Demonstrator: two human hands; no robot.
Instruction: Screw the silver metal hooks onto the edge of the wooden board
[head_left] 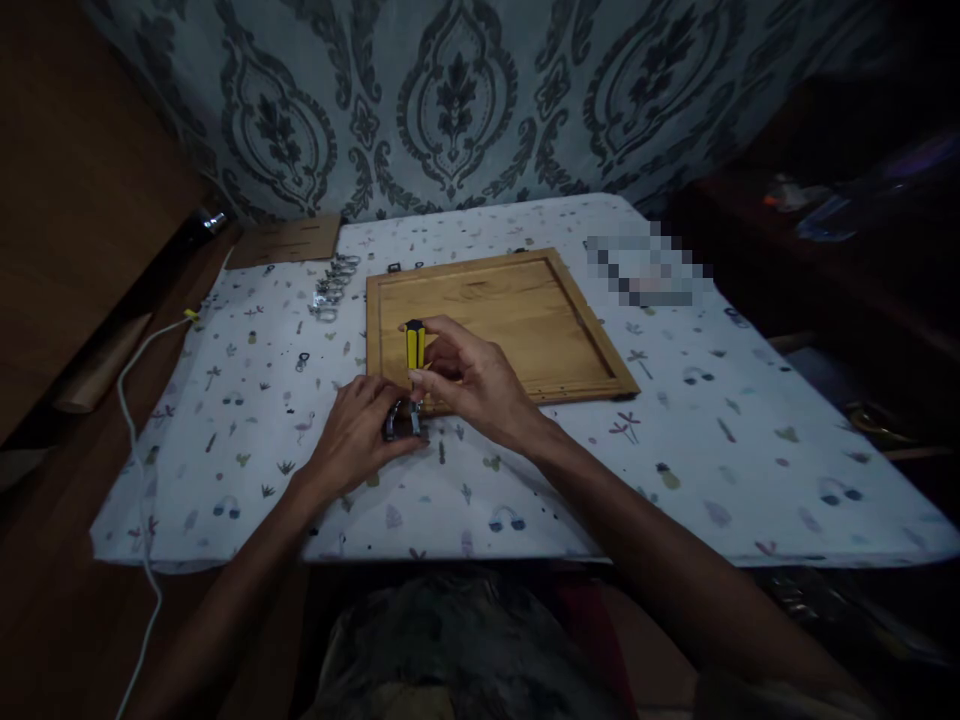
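My right hand [472, 375] grips a screwdriver with a yellow and black handle [415, 345], held upright near the panel's front left corner. Below the handle, the screwdriver's lower end meets a small shiny metal fitting [405, 425], its exact kind unclear in the dim light. Fingers behind and thumb in front, my left hand [364, 420] holds this fitting at the panel's near edge. The framed wooden panel [495, 310] lies flat on the table, partly covered by my right hand. The screwdriver's tip is hidden.
Several metal fittings [334, 285] lie in a row left of the panel, with a smaller dark piece [301, 362] nearer. A cardboard sheet [285, 242] is at the back left. A white cable [127, 400] hangs along the left edge. A blurred-out object [649, 265] lies right.
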